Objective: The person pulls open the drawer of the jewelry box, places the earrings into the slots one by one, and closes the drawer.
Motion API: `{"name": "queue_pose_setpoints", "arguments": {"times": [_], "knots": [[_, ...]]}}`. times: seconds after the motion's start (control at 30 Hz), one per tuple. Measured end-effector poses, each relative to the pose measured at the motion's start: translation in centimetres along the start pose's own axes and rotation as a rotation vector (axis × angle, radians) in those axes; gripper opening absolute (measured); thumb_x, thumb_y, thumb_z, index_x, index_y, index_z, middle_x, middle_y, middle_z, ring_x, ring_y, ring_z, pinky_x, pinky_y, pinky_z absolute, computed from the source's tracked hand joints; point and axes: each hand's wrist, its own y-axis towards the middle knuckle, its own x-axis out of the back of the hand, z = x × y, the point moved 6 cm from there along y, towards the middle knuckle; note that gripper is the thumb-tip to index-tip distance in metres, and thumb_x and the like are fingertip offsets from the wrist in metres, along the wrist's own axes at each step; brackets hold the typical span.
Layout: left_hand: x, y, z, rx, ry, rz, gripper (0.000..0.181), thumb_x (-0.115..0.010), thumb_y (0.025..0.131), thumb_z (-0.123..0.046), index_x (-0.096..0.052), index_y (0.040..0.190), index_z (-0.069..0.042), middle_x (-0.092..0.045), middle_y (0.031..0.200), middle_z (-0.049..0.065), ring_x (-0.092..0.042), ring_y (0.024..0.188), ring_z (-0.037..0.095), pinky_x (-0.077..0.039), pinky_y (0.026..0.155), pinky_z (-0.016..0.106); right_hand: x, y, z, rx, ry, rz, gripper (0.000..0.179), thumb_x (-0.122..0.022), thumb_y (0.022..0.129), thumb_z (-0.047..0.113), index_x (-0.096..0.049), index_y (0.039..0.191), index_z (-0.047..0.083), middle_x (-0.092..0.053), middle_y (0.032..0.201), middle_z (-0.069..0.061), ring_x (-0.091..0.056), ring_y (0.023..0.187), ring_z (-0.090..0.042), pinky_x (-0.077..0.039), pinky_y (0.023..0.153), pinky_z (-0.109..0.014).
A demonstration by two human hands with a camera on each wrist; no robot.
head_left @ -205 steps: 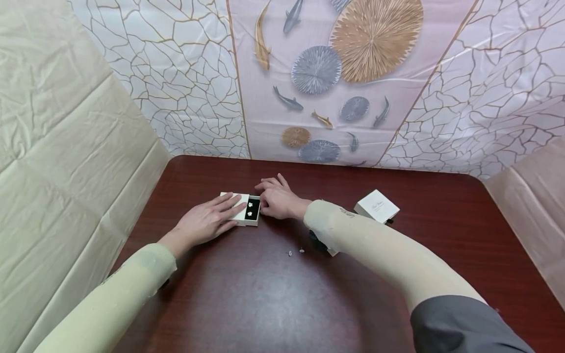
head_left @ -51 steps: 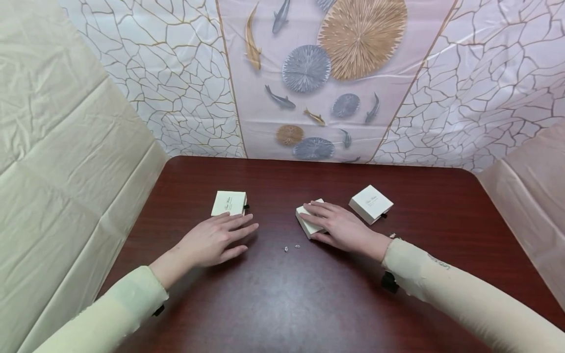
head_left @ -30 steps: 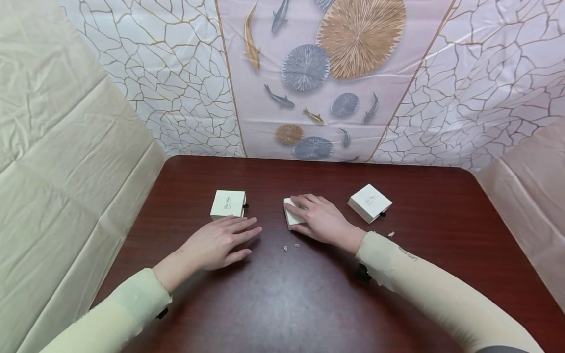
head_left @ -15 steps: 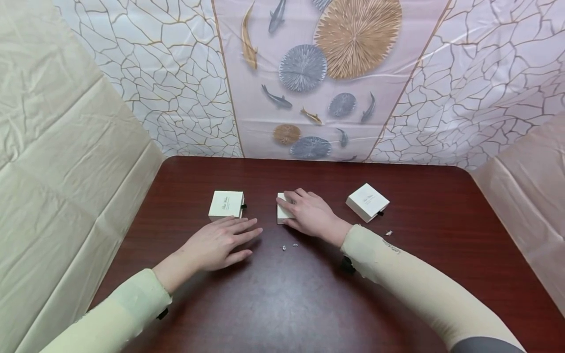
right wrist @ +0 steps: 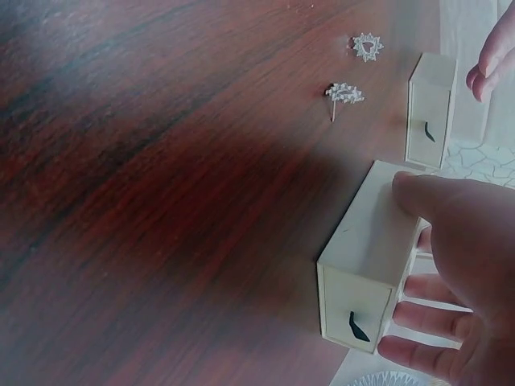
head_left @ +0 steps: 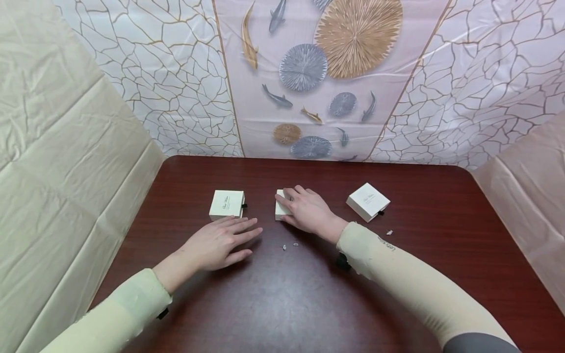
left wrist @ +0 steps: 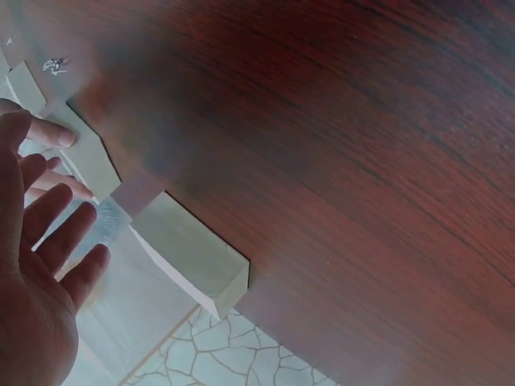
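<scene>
My right hand (head_left: 311,214) grips a small white drawer-style jewelry box (head_left: 280,210), thumb on its near side and fingers over the top. The right wrist view shows this box's (right wrist: 374,217) black pull tab on the end facing right. Palm down, my left hand (head_left: 215,244) has its fingers spread and holds nothing. Just beyond its fingertips lies a second white box (head_left: 226,203) with printed lettering and a black tab. Two ornate silver stud earrings, one (head_left: 284,247) left of the other (head_left: 295,244), lie on the table between the hands.
A third white box (head_left: 368,201) sits turned at an angle at the right. Small silver earrings (head_left: 389,232) lie in front of it. The dark reddish wooden table (head_left: 265,304) ends at a patterned cloth backdrop (head_left: 304,142), with pale cloth at both sides.
The left box's drawer, pulled out with studs showing at first, is in now. My right hand has slid the middle box leftward and squared it up. My left hand has drawn back off its box.
</scene>
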Motion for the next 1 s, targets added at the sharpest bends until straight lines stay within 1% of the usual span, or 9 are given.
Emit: {"name": "queue_pose_setpoints", "arguments": {"times": [0.37,0.53,0.67,0.77,0.83,1.0], "knots": [[0.2,0.1,0.1,-0.007,-0.001,-0.007,0.053,-0.070,0.103,-0.037,-0.065,0.149,-0.010,-0.062,0.152,0.016,-0.062,0.138,0.034,-0.049,0.115,0.051,-0.1,-0.1,0.3,0.010,-0.031,0.011,0.061,-0.077,0.099,0.043,-0.062,0.151,0.016,-0.064,0.143,-0.013,-0.062,0.119,-0.032,-0.058,0.097,-0.044],[0.1,0.3,0.1,-0.013,-0.002,-0.007,0.053,-0.069,0.104,-0.037,-0.064,0.149,-0.010,-0.061,0.152,0.016,-0.061,0.138,0.034,-0.048,0.117,0.051,0.0,-0.2,0.2,0.009,-0.004,0.027,0.063,-0.075,0.100,0.045,-0.060,0.153,0.014,-0.063,0.145,-0.014,-0.062,0.122,-0.032,-0.057,0.099,-0.045],[0.2,0.6,0.1,-0.017,-0.006,-0.013,0.054,-0.069,0.103,-0.037,-0.064,0.150,-0.010,-0.061,0.152,0.016,-0.061,0.139,0.034,-0.047,0.117,0.052,1.0,-0.7,-0.4,-0.021,0.095,0.031,0.067,-0.075,0.100,0.046,-0.057,0.155,0.010,-0.061,0.149,-0.015,-0.061,0.129,-0.033,-0.056,0.103,-0.048],[0.3,1.0,0.3,-0.014,-0.004,-0.013,0.054,-0.070,0.103,-0.037,-0.064,0.150,-0.010,-0.061,0.153,0.016,-0.061,0.139,0.034,-0.048,0.117,0.052,2.2,-1.3,-1.1,-0.039,0.154,0.020,0.068,-0.076,0.099,0.045,-0.058,0.154,0.009,-0.060,0.151,-0.015,-0.059,0.134,-0.033,-0.054,0.106,-0.050],[0.4,1.4,0.4,-0.009,0.000,-0.014,0.054,-0.070,0.103,-0.037,-0.063,0.150,-0.010,-0.061,0.153,0.015,-0.061,0.139,0.033,-0.048,0.116,0.051,2.9,-1.7,-1.6,-0.039,0.165,0.015,0.067,-0.076,0.099,0.044,-0.059,0.153,0.008,-0.060,0.151,-0.015,-0.058,0.136,-0.034,-0.053,0.107,-0.051],[0.4,2.6,0.7,0.006,-0.016,-0.020,0.055,-0.069,0.104,-0.038,-0.062,0.152,-0.012,-0.059,0.155,0.014,-0.061,0.139,0.033,-0.047,0.118,0.049,4.3,-3.2,-2.5,-0.031,0.144,0.009,0.065,-0.077,0.098,0.044,-0.062,0.149,0.005,-0.061,0.150,-0.017,-0.057,0.137,-0.036,-0.052,0.108,-0.053]]}}
